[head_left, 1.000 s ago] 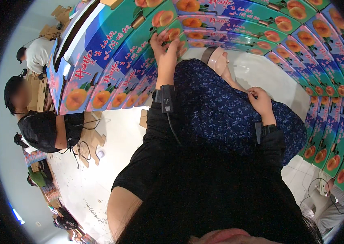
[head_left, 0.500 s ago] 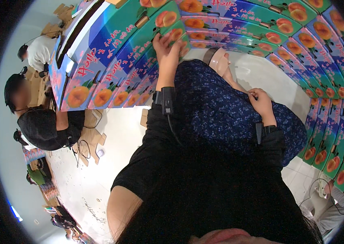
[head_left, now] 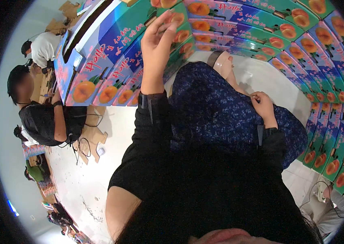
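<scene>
My left hand (head_left: 157,42) is raised in front of the left stack of colourful cardboard boxes printed with peaches (head_left: 111,57). Its fingers are stretched and apart, with nothing in them. The fingertips overlap a green box side near a peach picture, and I cannot tell whether they touch it. My right hand (head_left: 264,107) rests on the dark blue flowered skirt (head_left: 208,105) over my lap. Its fingers are curled together, and nothing shows in them. Dark bands with small devices sit at both wrists.
More stacked peach boxes (head_left: 237,24) curve round the front, and others (head_left: 330,138) stand at my right. At the left, a person in black (head_left: 41,118) sits near cardboard pieces (head_left: 94,142) and a cable. Someone in grey (head_left: 330,207) is at the lower right.
My left hand has moved higher and a little to the left along the box stack, its forearm rising with it. My right hand has stayed on the skirt. The person in black has shifted posture.
</scene>
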A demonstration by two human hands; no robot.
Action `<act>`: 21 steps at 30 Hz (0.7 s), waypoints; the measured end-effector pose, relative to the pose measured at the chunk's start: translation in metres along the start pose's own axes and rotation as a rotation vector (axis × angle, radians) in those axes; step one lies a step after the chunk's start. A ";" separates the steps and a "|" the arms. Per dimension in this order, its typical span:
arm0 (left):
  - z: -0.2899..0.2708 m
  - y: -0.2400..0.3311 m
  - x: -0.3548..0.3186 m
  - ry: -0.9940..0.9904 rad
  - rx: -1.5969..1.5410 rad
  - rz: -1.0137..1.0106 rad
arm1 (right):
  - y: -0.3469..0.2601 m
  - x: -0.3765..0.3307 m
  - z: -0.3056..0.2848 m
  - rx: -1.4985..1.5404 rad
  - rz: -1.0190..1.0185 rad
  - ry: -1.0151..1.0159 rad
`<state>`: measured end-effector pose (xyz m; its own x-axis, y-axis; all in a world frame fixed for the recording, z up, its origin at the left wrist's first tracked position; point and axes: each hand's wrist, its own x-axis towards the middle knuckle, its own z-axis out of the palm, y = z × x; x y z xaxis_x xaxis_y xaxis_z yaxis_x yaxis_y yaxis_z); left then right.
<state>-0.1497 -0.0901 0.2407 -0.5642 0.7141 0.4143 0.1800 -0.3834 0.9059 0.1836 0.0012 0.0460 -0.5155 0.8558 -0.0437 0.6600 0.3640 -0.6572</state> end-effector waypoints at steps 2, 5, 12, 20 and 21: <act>-0.008 -0.019 0.010 0.000 -0.008 0.033 | 0.000 -0.001 -0.001 0.016 -0.002 0.017; -0.015 -0.032 0.012 0.084 0.206 0.016 | -0.005 -0.004 -0.002 0.026 -0.023 0.026; -0.012 -0.034 0.006 0.173 0.437 0.038 | -0.004 -0.002 -0.002 0.010 -0.030 0.023; -0.012 -0.036 0.004 0.166 0.490 0.076 | -0.001 -0.001 0.001 0.027 -0.042 0.012; -0.009 -0.033 0.003 0.194 0.461 0.108 | -0.004 -0.002 -0.001 0.029 -0.031 0.014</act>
<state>-0.1642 -0.0805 0.2112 -0.6538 0.5462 0.5236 0.5579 -0.1195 0.8213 0.1828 -0.0017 0.0496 -0.5277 0.8494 -0.0126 0.6275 0.3797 -0.6797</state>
